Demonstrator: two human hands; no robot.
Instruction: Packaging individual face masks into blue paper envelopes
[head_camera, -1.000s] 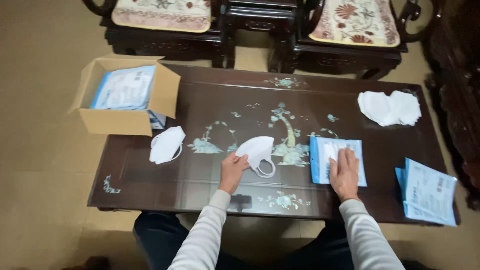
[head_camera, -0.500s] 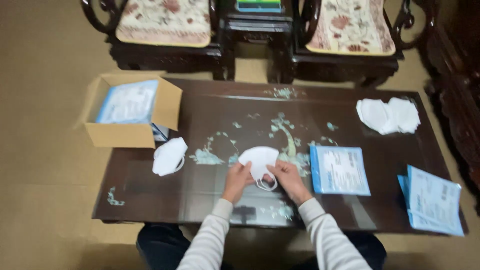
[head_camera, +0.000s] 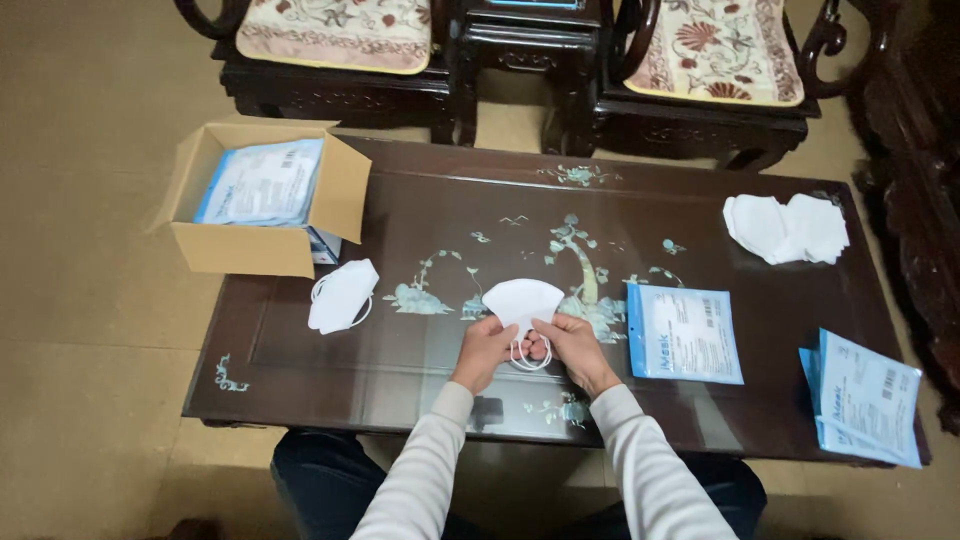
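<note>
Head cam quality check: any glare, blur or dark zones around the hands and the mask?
Head view: sharp around the left hand and right hand, which hold the folded white face mask; the glossy dark inlaid wooden table shows soft reflections near its front edge but no hard glare; the white mask pile is bright but its edges still read; the right edge of the frame falls dark.

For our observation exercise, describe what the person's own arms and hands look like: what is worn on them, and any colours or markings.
Both arms wear long, close-fitting sleeves in a pale cream ribbed knit, ending at the wrists. The left hand and right hand are bare: no gloves; no rings, watch or markings can be made out.
</note>
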